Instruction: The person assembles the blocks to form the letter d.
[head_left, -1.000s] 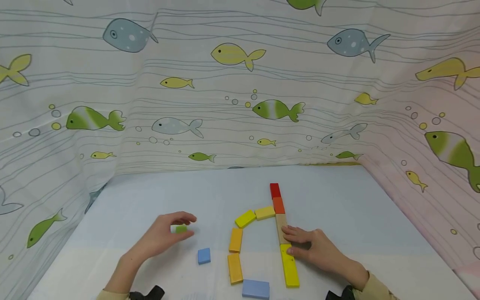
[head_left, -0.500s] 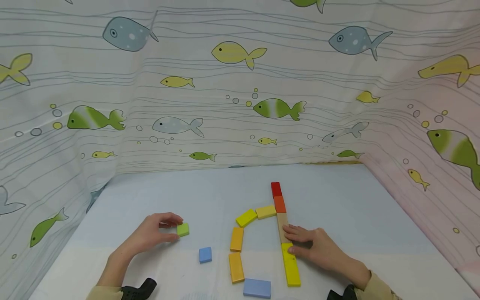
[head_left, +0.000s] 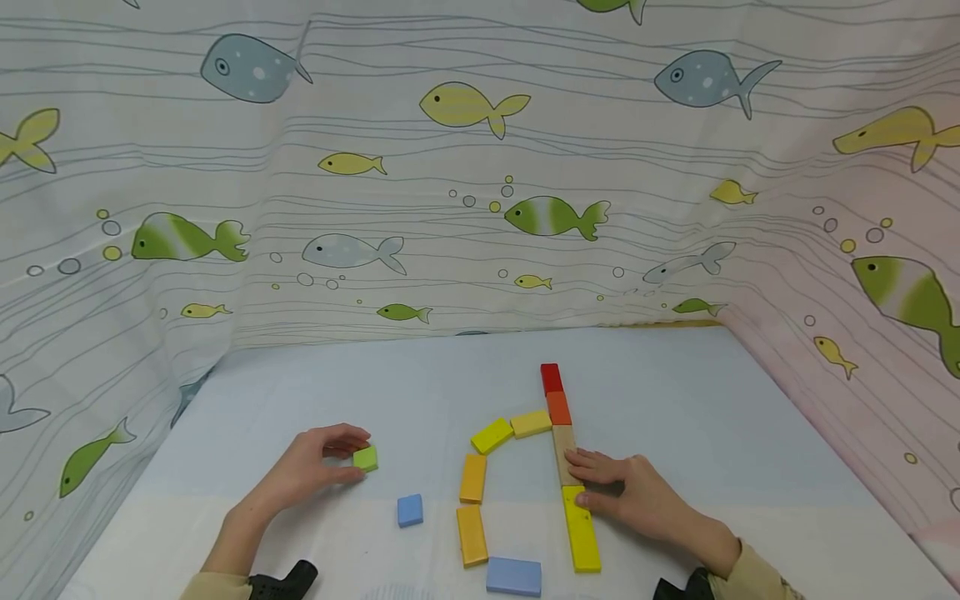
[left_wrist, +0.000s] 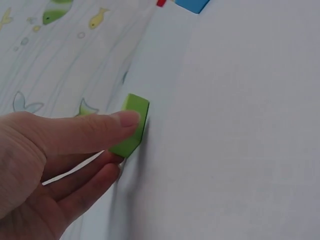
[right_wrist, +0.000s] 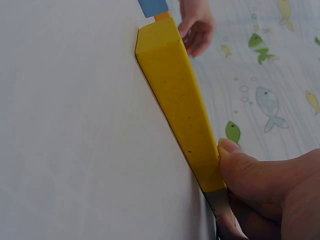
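My left hand [head_left: 318,458] pinches a small light-green block [head_left: 365,458] between thumb and fingers. In the left wrist view the thumb lies across the face of the green block [left_wrist: 131,125]. My right hand [head_left: 633,493] rests against a straight column of blocks. Its fingertips touch the plain wooden block [head_left: 562,450], and its thumb touches the side of the long yellow block [head_left: 581,533]. That thumb also shows at the edge of the yellow block [right_wrist: 180,105] in the right wrist view. A small blue block [head_left: 410,511] lies to the right of my left hand.
Red [head_left: 551,379] and orange-red blocks [head_left: 558,408] top the column. Several yellow and orange blocks [head_left: 472,478] curve leftward from it, with a larger blue block [head_left: 513,577] at the near end. A fish-print curtain [head_left: 450,192] rises behind and beside the white table [head_left: 690,400].
My left hand has moved slightly left and closed its thumb and fingers on the green block, which now shows at the fingertips. The right hand and the other blocks stay in place.
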